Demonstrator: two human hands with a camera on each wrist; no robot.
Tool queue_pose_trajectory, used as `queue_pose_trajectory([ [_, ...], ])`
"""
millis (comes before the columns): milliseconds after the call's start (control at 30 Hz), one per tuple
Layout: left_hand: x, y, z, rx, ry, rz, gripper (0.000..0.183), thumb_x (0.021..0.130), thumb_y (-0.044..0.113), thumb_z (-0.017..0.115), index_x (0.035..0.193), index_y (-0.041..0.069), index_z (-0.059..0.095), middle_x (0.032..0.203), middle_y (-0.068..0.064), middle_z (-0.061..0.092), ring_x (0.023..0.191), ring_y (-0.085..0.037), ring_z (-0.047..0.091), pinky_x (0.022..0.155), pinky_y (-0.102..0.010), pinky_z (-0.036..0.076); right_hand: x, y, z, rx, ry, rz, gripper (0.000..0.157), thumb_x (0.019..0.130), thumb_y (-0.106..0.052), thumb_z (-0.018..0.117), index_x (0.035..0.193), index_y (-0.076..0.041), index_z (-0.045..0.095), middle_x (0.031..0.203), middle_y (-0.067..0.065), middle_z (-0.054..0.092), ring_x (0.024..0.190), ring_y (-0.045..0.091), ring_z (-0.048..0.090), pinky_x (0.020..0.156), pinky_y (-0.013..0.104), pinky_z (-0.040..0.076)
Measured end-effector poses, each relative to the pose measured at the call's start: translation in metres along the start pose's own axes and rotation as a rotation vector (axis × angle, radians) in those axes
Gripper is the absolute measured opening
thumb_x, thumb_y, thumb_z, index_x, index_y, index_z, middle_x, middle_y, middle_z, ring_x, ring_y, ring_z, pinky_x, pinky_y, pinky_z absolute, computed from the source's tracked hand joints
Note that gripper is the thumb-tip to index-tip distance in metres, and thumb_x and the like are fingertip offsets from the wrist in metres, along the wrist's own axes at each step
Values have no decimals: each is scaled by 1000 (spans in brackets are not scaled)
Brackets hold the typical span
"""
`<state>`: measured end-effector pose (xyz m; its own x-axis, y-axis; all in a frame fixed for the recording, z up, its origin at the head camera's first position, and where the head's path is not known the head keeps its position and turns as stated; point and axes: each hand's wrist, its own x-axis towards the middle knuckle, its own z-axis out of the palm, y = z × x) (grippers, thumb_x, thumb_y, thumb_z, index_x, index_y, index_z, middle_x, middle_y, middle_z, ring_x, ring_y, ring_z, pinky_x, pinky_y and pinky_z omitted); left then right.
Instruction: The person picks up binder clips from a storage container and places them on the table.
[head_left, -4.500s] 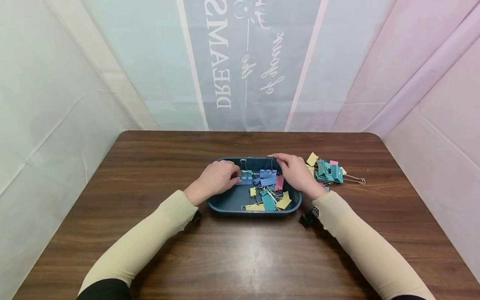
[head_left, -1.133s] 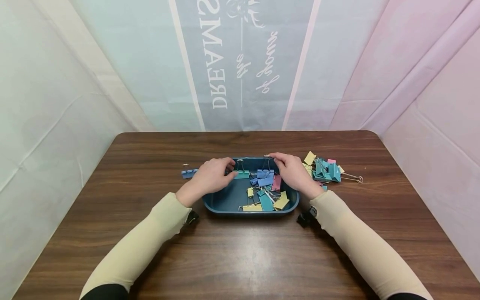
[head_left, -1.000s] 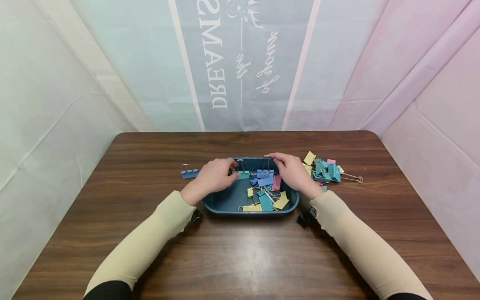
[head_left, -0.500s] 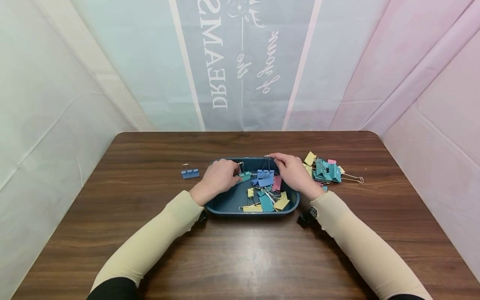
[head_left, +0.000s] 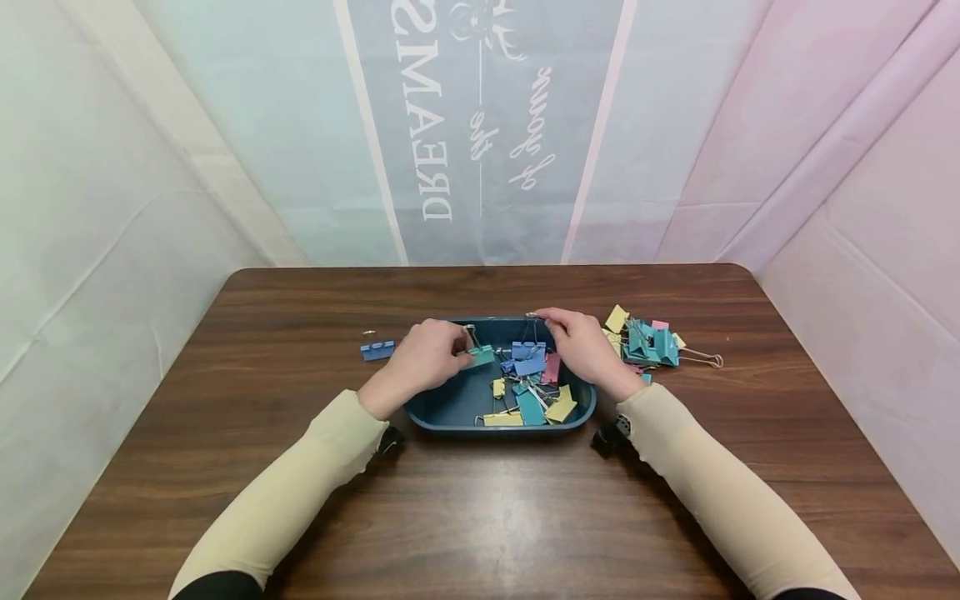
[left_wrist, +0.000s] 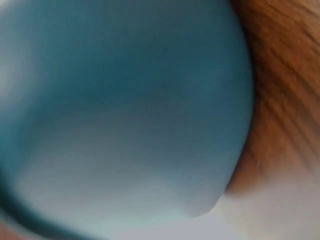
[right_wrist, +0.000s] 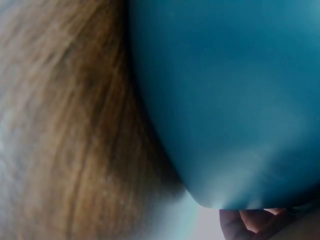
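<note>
A dark blue tray [head_left: 457,427] stands on the wooden table with several binder clips inside. At its left side my left hand [head_left: 420,362] pinches a teal binder clip [head_left: 482,357], tilted, its wire handle upright. Over the tray's right back side my right hand [head_left: 585,346] pinches the upright wire handle of a blue binder clip [head_left: 528,351]. The left wrist view is filled mostly by the tray's outer wall [left_wrist: 150,100]. In the right wrist view, curled fingers show at the bottom edge, below the tray wall [right_wrist: 225,100].
Left of the tray a single blue binder clip [head_left: 377,351] lies on the table [head_left: 300,467]. A pile of teal, yellow and pink binder clips [head_left: 651,343] lies right of the tray. Yellow clips [head_left: 502,420] and a pink one [head_left: 551,367] lie inside the tray.
A blue clip, in the tray by my left hand earliest, now lies on the table at left. My left hand has taken the teal clip and shifted it slightly left. My right hand stays put.
</note>
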<state>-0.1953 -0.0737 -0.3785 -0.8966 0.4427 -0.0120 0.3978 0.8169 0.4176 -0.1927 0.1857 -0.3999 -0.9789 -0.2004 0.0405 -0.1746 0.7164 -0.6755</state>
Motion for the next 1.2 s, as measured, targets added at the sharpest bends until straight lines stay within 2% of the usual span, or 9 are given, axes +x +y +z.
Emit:
queue_pose_trajectory([
  [333, -22, -19, -30, -73, 140, 22, 15, 91, 23, 74, 100, 12, 75, 89, -1, 71, 82, -15, 66, 72, -36, 53, -1, 1, 0, 3, -1, -2, 34, 107, -15, 44, 138, -14, 59, 78, 10, 53, 48, 22, 43, 52, 36, 40],
  [567, -41, -36, -47, -80, 221, -21, 13, 90, 22, 75, 99, 12, 75, 90, -1, 72, 83, -15, 68, 74, -39, 53, 0, 1, 0, -2, 5, -7, 34, 108, -16, 44, 137, -16, 60, 76, 10, 52, 46, 21, 43, 50, 35, 40],
  [867, -59, -68, -59, -40, 222, -92, 14, 89, 17, 75, 100, 9, 76, 88, -4, 73, 82, -19, 69, 73, -42, 51, 0, 2, 1, 11, 4, -10, 34, 108, -16, 44, 137, -15, 60, 77, 10, 53, 45, 20, 42, 50, 35, 39],
  [1033, -67, -82, -56, 2, 202, -117, 14, 88, 15, 75, 100, 8, 76, 87, -5, 73, 82, -21, 69, 73, -44, 51, 0, 2, 1, 15, 3, -9, 34, 108, -16, 43, 138, -14, 59, 84, 11, 58, 45, 20, 39, 51, 36, 39],
  [1200, -69, -92, -49, 22, 148, -138, 13, 88, 15, 75, 99, 8, 74, 86, -4, 71, 80, -21, 66, 72, -45, 51, 0, 2, 1, 13, 5, -11, 34, 108, -16, 43, 138, -15, 59, 86, 13, 60, 44, 20, 36, 51, 37, 38],
])
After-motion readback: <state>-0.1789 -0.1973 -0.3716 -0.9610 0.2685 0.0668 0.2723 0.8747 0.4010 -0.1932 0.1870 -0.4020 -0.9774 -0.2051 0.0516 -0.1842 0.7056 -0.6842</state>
